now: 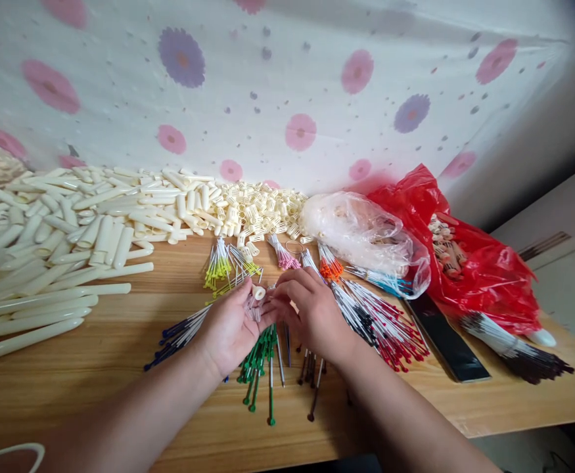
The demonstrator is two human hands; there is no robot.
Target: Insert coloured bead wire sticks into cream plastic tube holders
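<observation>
My left hand [228, 332] is turned palm up and cupped around a few small clear plastic pieces [255, 312]. A small cream ring-shaped part [258, 293] sits by its thumb. My right hand [314, 312] bends its fingers over from the right, the tips meeting the left fingers; what they pinch, if anything, is hidden. Beneath the hands lie thin white wires with green tips [262, 355], dark blue tips [171, 338] and brown tips [311, 387]. Farther back are bundles tipped yellow [218, 266], pink [284, 256] and orange [330, 264].
Cream plastic tubes [65, 230] cover the left of the wooden table [94, 374], with slotted cream caps [262, 207] behind. At right are a clear bag [361, 223], a red bag [489, 263], a black phone-like slab [447, 341], red-tipped wires [390, 328] and a black-tipped bundle [518, 348].
</observation>
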